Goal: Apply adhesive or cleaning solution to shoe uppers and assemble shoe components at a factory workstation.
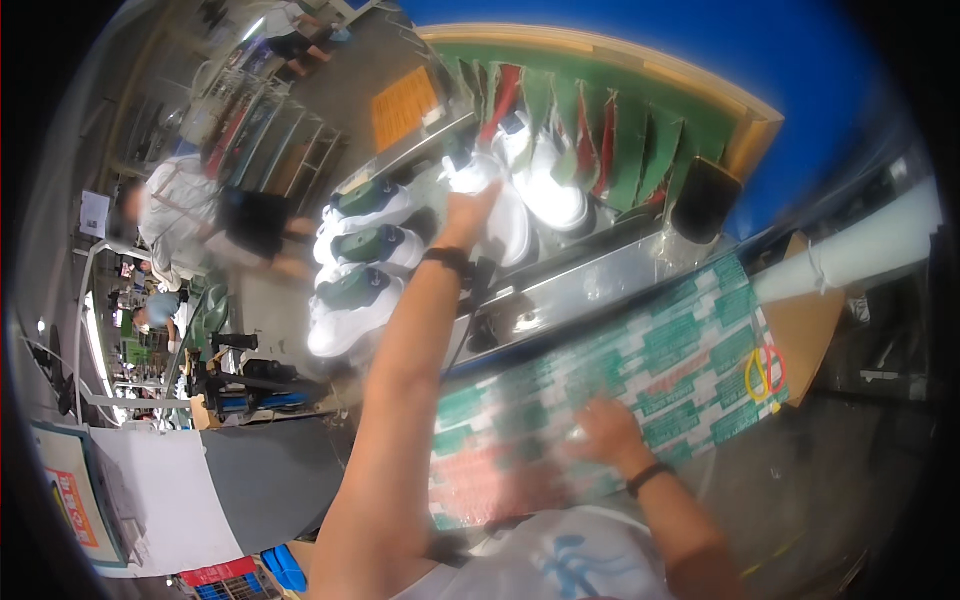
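My left hand reaches to the conveyor and is closed on a white sneaker; part of the shoe is overexposed, and my fingertips are hard to see. Just right of it lies another white sneaker, in front of the green curtain flaps. To the left of my left hand stand several white sneakers with dark green parts. My right hand hovers over or rests on a green-and-white patterned sheet; motion blur hides how its fingers lie.
A green flap curtain hangs under a wooden-edged frame behind the shoes. Yellow and red scissors lie at the sheet's right end. A white roll lies at the right. A person stands at the left.
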`<state>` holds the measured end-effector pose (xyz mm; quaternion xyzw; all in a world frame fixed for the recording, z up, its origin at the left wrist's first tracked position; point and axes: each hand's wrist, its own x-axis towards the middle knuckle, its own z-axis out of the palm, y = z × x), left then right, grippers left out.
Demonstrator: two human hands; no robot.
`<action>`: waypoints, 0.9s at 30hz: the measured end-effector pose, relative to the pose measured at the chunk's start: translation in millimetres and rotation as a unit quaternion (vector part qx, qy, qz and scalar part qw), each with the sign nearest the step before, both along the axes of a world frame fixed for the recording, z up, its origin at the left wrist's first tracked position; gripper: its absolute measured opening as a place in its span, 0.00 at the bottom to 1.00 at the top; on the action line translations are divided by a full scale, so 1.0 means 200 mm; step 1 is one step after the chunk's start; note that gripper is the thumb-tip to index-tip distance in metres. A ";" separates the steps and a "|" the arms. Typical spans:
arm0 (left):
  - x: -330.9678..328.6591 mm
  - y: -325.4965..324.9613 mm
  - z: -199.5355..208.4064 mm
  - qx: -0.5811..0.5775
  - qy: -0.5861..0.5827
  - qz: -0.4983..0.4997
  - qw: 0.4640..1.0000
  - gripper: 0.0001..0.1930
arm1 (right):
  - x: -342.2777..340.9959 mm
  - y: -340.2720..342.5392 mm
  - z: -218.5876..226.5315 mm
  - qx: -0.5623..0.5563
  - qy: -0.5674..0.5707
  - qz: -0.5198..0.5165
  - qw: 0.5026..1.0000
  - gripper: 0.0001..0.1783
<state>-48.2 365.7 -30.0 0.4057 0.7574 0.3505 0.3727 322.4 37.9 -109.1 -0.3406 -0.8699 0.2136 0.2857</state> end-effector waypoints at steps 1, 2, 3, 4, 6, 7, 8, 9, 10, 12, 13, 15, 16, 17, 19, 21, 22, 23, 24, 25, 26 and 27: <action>0.01 0.04 -0.02 0.007 0.024 0.048 0.999 0.36 | 0.00 -0.01 0.02 0.006 0.005 -0.003 1.000 0.27; 0.03 0.07 -0.03 0.015 0.049 0.096 0.994 0.28 | 0.00 0.00 0.02 0.012 0.012 -0.004 1.000 0.27; 0.04 0.06 -0.06 0.082 0.025 0.122 0.989 0.20 | 0.01 0.02 0.01 0.013 0.012 -0.006 1.000 0.27; 0.04 0.04 -0.07 0.079 0.021 0.122 0.989 0.20 | 0.01 0.01 0.01 0.009 0.008 -0.005 1.000 0.27; -0.03 0.00 -0.07 0.117 -0.101 0.122 0.980 0.19 | 0.01 -0.01 0.02 0.002 0.002 0.000 1.000 0.27; -0.06 -0.03 0.02 0.007 -0.078 0.127 0.989 0.29 | 0.01 0.00 0.02 0.010 0.009 -0.002 1.000 0.26; -0.05 -0.08 0.08 0.050 -0.131 0.124 0.982 0.28 | 0.01 0.00 0.02 0.018 0.018 -0.004 1.000 0.26; -0.05 -0.11 0.12 0.086 -0.228 0.123 0.962 0.28 | 0.02 0.02 0.02 0.018 0.019 0.000 1.000 0.26; -0.08 -0.17 0.17 0.123 -0.318 0.124 0.932 0.28 | 0.01 0.01 0.03 0.020 0.013 0.001 1.000 0.26; 0.03 -0.34 0.34 0.144 -0.342 0.114 0.922 0.27 | 0.01 -0.01 0.03 0.017 0.007 -0.002 1.000 0.25; 0.07 -0.46 0.43 0.155 -0.356 0.106 0.915 0.27 | 0.00 -0.01 0.03 0.015 0.005 -0.007 1.000 0.25; 0.11 -0.73 0.49 0.157 -0.379 0.071 0.909 0.26 | 0.01 -0.02 0.03 0.016 0.005 -0.008 1.000 0.25; 0.15 -0.90 0.52 0.152 -0.372 0.082 0.912 0.25 | 0.01 -0.03 0.02 -0.001 -0.006 -0.015 1.000 0.26; 0.25 -1.08 0.58 0.147 -0.347 0.056 0.925 0.23 | 0.02 -0.05 0.01 -0.018 -0.017 -0.025 0.999 0.27; 0.35 -1.44 0.51 0.143 -0.280 0.085 0.946 0.24 | 0.02 -0.06 0.00 -0.024 -0.012 -0.022 0.999 0.27; 0.46 -1.80 0.45 0.119 -0.158 0.068 0.978 0.29 | 0.02 -0.06 -0.01 -0.018 0.004 -0.021 1.000 0.27; 0.54 -1.94 0.39 0.088 -0.104 0.097 0.986 0.31 | 0.01 -0.05 -0.05 -0.003 0.013 -0.018 1.000 0.26; 0.64 -2.05 0.40 0.077 -0.112 0.112 0.984 0.31 | 0.02 -0.06 -0.08 0.006 0.018 -0.010 1.000 0.26; 0.76 -2.14 0.45 0.084 -0.164 0.138 0.973 0.34 | 0.03 -0.06 -0.06 0.005 0.026 -0.010 1.000 0.26; 0.84 -2.22 0.46 0.094 -0.214 0.166 0.958 0.37 | 0.01 -0.04 -0.03 0.004 0.033 -0.009 0.999 0.26; 0.86 -2.31 0.36 0.083 -0.228 0.190 0.951 0.37 | -0.01 -0.03 -0.02 -0.001 0.033 -0.012 0.999 0.25; 0.86 -2.39 0.20 0.084 -0.146 0.169 0.971 0.38 | -0.02 -0.03 -0.01 -0.007 0.030 -0.014 0.999 0.25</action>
